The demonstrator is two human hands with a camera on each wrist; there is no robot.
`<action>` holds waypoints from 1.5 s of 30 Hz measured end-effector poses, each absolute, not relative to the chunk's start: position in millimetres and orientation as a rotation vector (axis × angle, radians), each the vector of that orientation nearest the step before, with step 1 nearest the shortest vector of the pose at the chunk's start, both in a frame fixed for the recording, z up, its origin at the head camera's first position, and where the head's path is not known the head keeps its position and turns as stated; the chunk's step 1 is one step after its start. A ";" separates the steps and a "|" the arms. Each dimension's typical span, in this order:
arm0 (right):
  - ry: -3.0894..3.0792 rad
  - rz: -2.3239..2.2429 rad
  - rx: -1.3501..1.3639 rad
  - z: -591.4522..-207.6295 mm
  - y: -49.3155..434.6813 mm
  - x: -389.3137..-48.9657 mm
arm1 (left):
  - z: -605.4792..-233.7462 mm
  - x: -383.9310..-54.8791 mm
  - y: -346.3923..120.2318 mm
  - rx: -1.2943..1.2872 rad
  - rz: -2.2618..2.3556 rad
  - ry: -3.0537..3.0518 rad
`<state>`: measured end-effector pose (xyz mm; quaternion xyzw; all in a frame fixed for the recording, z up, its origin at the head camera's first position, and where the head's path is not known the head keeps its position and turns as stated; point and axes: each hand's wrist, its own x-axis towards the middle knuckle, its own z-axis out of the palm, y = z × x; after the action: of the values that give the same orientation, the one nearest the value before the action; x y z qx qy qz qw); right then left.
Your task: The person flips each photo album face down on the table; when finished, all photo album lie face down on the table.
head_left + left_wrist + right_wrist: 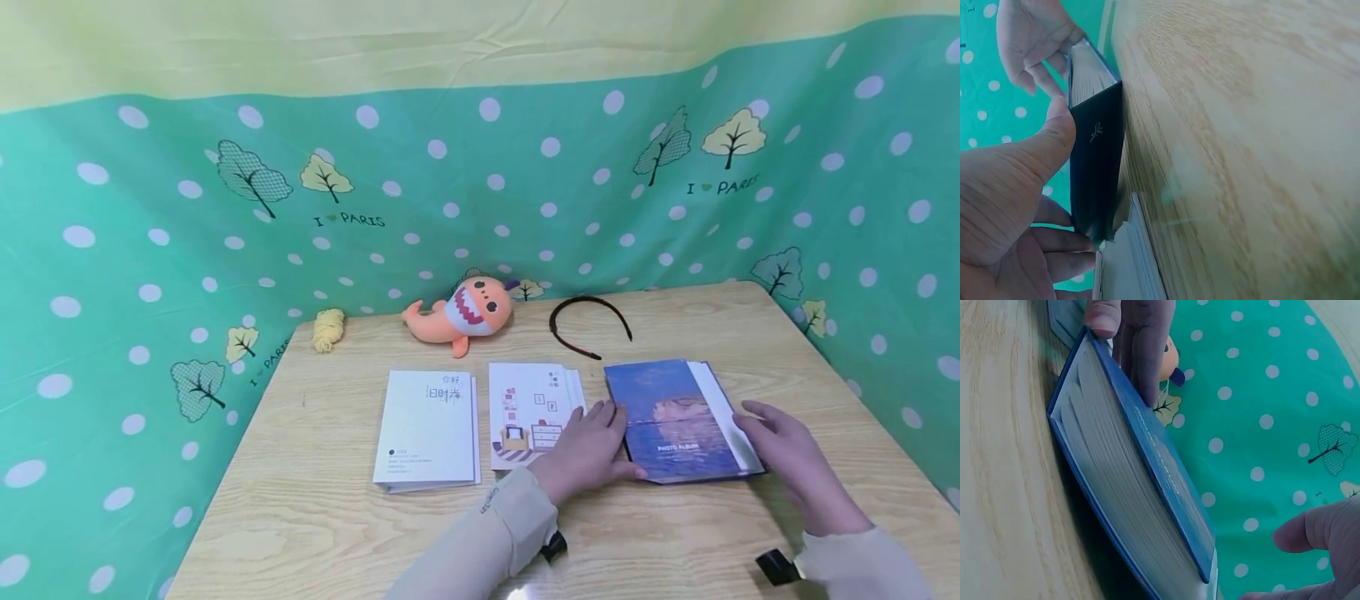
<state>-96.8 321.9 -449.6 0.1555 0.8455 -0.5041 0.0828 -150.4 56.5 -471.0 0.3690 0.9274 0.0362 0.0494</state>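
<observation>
A blue photo album (667, 421) lies on the table at the right, its front cover standing slightly off the white pages along the right side. My left hand (588, 446) rests along the album's spine, thumb at the near corner and fingers toward the far end. The dark spine (1099, 150) shows in the left wrist view. My right hand (787, 462) is beside the album's right edge, fingers loosely bent. In the right wrist view, a gap shows between that hand's thumb (1304, 531) and the album's blue cover (1160, 456).
Left of the album lie a white album with a room drawing (525, 408) and another white album with Chinese lettering (427, 433). Behind them are yellow yarn (327, 331), an orange shark plush (461, 317) and a dark headband (592, 302). A green dotted curtain (420, 192) borders the table.
</observation>
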 end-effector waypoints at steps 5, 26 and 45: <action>2.598 -1.509 0.460 -445.1 318.1 -93.1 | -472.1 -148.2 56.8 1.128 0.112 2.809; 2.853 -1.602 0.282 -430.6 292.2 -84.5 | -465.0 -140.1 63.6 1.191 0.172 2.781; 2.819 -1.784 0.032 -430.2 272.6 -83.8 | -460.2 -138.6 75.0 1.220 0.677 2.749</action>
<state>-83.8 272.6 -430.2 0.0095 0.8410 -0.5321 -0.0971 -138.6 75.0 -460.2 0.3956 0.8913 0.2195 0.0297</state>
